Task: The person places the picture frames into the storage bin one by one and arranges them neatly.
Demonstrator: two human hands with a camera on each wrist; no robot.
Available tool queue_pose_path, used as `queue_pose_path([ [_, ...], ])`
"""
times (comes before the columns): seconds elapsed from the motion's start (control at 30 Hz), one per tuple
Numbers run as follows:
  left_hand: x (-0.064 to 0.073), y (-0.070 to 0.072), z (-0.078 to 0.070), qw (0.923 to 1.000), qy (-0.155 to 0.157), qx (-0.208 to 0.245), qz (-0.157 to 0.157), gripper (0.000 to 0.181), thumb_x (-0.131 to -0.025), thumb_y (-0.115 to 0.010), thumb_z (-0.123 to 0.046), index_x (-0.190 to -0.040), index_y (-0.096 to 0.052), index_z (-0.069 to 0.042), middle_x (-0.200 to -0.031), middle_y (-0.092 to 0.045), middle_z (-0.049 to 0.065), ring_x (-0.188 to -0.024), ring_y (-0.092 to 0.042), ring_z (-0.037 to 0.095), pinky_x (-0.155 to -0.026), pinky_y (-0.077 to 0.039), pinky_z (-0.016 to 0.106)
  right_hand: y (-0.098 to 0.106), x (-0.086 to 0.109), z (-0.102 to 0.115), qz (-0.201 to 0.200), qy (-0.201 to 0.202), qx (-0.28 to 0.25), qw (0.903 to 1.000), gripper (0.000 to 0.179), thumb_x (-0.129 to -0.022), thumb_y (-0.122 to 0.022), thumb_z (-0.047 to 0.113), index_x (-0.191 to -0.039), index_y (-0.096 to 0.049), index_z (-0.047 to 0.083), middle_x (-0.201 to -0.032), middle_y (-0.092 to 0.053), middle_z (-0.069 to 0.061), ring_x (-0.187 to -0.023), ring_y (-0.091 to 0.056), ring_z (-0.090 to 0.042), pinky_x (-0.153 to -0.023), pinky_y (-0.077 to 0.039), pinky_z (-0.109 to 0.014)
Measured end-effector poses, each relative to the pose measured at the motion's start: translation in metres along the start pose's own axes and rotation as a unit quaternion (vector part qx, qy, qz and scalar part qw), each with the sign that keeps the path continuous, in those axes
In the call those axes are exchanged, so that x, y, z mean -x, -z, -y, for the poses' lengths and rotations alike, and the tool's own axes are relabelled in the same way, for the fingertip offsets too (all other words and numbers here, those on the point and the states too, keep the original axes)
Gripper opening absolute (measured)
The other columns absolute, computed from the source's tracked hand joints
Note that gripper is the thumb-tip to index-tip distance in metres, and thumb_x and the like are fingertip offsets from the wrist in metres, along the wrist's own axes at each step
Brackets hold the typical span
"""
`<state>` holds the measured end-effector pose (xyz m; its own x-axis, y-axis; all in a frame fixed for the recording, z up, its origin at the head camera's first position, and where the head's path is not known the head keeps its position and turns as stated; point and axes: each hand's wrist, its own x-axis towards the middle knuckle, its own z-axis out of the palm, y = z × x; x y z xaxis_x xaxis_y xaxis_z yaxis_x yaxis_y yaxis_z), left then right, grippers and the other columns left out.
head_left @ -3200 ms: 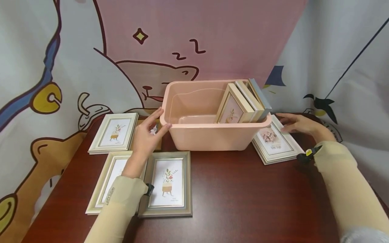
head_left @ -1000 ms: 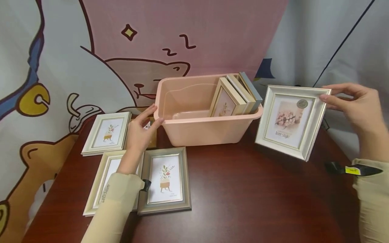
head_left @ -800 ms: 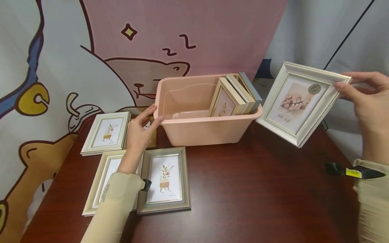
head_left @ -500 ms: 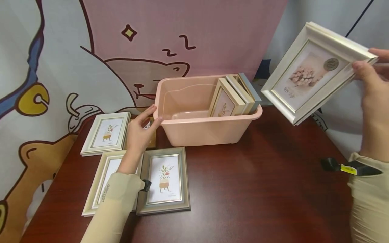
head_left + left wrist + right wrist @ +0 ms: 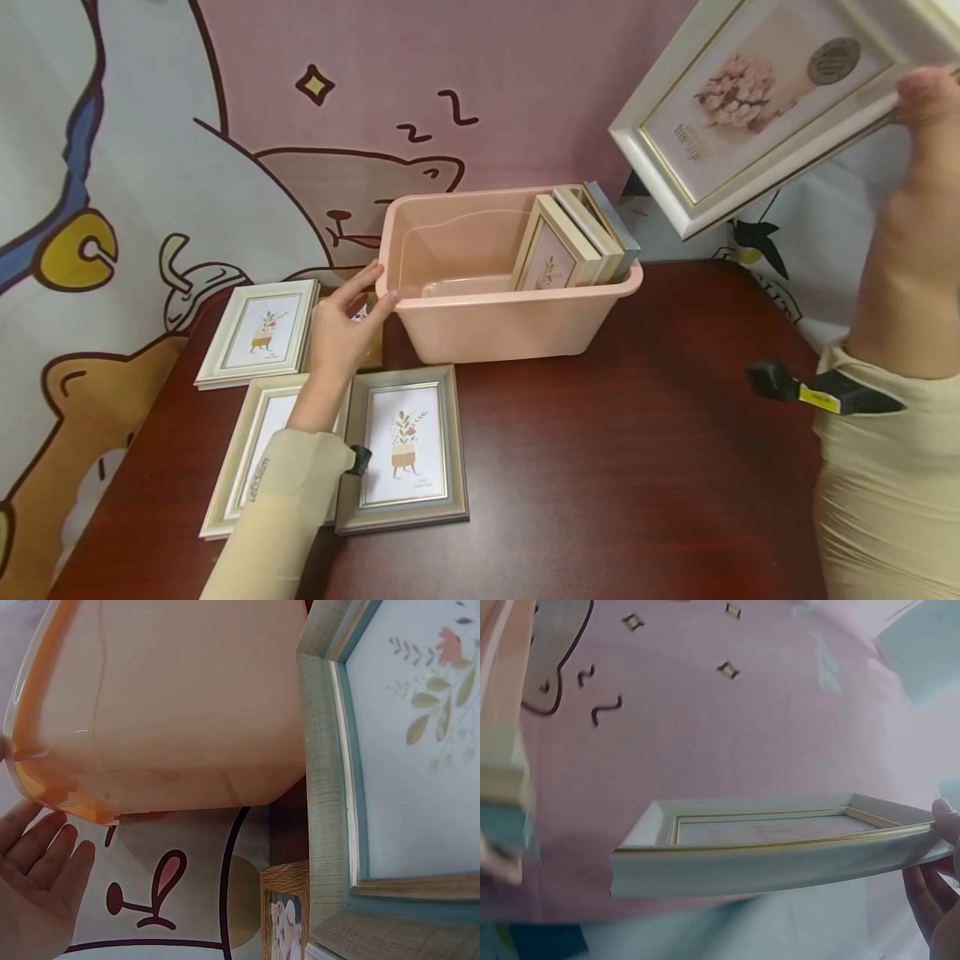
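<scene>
My right hand pinches a white picture frame by its edge, thumb on the front, high at the upper right. It is tilted and shows a pink flower print. In the right wrist view the frame appears nearly edge-on, fingers beneath it. My left hand holds the left front corner of a pink plastic bin between thumb and fingers. Several picture frames lean together inside the bin's right end. In the left wrist view the hand is at the bin's rim.
Left of the bin lie a white frame, a cream frame partly under the left forearm, and a grey-brown frame. A small wooden frame sits behind the left hand. Cartoon-printed cloth hangs behind the dark wooden table.
My right hand has picked up the white frame from the table right of the bin, raised it and tilted it, bringing it nearer the camera. My left hand has stayed on the bin's corner.
</scene>
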<state>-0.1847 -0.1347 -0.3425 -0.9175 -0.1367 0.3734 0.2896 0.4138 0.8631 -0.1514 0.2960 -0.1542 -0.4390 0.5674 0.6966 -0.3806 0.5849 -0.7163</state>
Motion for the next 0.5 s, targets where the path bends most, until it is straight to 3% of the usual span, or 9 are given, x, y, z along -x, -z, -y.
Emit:
queue_pose_path([
  [0.1, 0.000, 0.001, 0.000, 1.0000, -0.002, 0.002, -0.002, 0.046, -0.091, -0.074, -0.028, -0.133, -0.065, -0.012, -0.143, -0.060, -0.001, -0.134, -0.055, 0.019, -0.109, -0.048, 0.038, -0.012, 0.004, 0.007, -0.004, 0.029, -0.101, 0.9945, 0.027, -0.094, -0.070, 0.019, -0.120, -0.067, 0.015, -0.118, -0.069, 0.006, -0.114, -0.061, -0.008, -0.105, -0.043, -0.016],
  [0.23, -0.001, 0.002, 0.001, 1.0000, 0.002, 0.002, -0.001, 0.046, -0.091, -0.074, -0.028, -0.133, -0.064, -0.012, -0.143, -0.059, -0.001, -0.134, -0.055, 0.019, -0.109, -0.048, 0.037, -0.032, 0.012, 0.014, -0.021, 0.052, -0.247, 0.9673, 0.031, -0.079, -0.084, 0.009, -0.106, -0.069, 0.003, -0.108, -0.072, -0.008, -0.105, -0.068, -0.021, -0.092, -0.056, -0.021],
  [0.33, -0.001, 0.001, 0.000, 1.0000, 0.003, -0.001, -0.001, 0.046, -0.091, -0.074, -0.028, -0.134, -0.064, -0.013, -0.143, -0.059, -0.001, -0.134, -0.055, 0.019, -0.109, -0.048, 0.038, -0.046, 0.023, 0.023, -0.026, 0.069, -0.306, 0.9493, 0.036, -0.068, -0.091, 0.008, -0.095, -0.070, -0.004, -0.098, -0.072, -0.012, -0.090, -0.072, -0.024, -0.079, -0.060, -0.021],
  [0.5, 0.000, 0.000, 0.000, 1.0000, -0.004, 0.005, -0.001, 0.046, -0.091, -0.074, -0.027, -0.133, -0.065, -0.012, -0.143, -0.060, 0.000, -0.133, -0.056, 0.019, -0.109, -0.049, 0.038, -0.068, 0.048, 0.033, -0.010, 0.081, -0.318, 0.9447, 0.037, -0.063, -0.094, 0.010, -0.089, -0.074, -0.005, -0.089, -0.072, -0.012, -0.077, -0.073, -0.022, -0.070, -0.061, -0.021],
])
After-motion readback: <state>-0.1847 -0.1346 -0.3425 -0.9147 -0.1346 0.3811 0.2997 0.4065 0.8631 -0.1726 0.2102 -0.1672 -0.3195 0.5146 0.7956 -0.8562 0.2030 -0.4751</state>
